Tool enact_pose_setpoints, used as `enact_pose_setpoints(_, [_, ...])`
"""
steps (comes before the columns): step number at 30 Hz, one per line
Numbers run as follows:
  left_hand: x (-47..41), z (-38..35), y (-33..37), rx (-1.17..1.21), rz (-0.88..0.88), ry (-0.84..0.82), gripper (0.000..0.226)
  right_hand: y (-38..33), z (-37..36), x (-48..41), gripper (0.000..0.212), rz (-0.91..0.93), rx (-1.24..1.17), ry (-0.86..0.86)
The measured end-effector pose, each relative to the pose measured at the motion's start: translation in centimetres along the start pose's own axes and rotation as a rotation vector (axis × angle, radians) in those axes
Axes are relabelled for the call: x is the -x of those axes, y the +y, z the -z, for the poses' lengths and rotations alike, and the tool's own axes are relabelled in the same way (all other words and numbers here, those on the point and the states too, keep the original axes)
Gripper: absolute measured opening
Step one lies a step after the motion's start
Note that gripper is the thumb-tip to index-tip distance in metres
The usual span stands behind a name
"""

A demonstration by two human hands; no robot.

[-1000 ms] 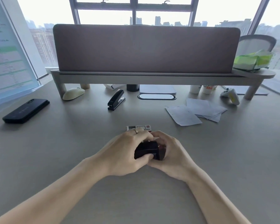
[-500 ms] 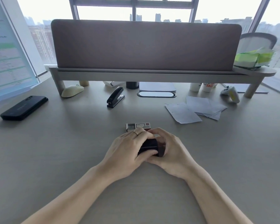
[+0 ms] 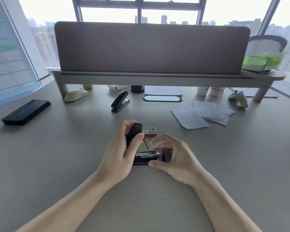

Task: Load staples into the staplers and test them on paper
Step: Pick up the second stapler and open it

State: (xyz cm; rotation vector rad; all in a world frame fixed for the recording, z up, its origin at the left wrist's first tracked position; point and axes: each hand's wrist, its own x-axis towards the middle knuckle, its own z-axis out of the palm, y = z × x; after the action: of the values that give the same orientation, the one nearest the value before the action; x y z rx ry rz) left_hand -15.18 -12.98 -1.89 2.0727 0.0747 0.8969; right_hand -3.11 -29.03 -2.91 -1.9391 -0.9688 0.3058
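A small black stapler (image 3: 147, 155) lies on the desk in front of me with its lid swung up, so the metal staple channel shows. My left hand (image 3: 119, 154) grips the raised black lid. My right hand (image 3: 172, 156) holds the stapler's base at its right end, thumb on the near side and fingers curled above. Just behind the hands sits a red and white staple box (image 3: 150, 131). A second black stapler (image 3: 120, 101) stands shut further back. Several white paper sheets (image 3: 201, 114) lie to the right.
A black phone (image 3: 26, 112) lies at the left. Under the desk shelf (image 3: 141, 78) are a cream mouse (image 3: 75, 94), a dark cup (image 3: 137, 89), white cups (image 3: 209, 91) and a white game controller (image 3: 238, 97). A green packet (image 3: 263, 61) rests on the shelf's right end.
Both hands were wrapped around the shut stapler. Now my left hand has swung the lid up and open, and my right hand has shifted to the base.
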Motion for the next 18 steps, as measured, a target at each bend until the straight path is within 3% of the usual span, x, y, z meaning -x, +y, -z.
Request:
enact_pose_setpoints(5, [0.2, 0.6, 0.1, 0.097, 0.004, 0.07, 0.027, 0.2, -0.1, -0.1, 0.044, -0.001, 0.02, 0.003])
enact_pose_setpoints(10, [0.4, 0.9, 0.3, 0.17, 0.064, 0.196, 0.022, 0.5, 0.0, -0.1, 0.042, 0.0, 0.024, 0.009])
enact_pose_setpoints(18, [0.8, 3.1, -0.2, 0.35, 0.3, 0.399, 0.018, 0.7, -0.1, -0.2, 0.04, 0.001, 0.041, 0.01])
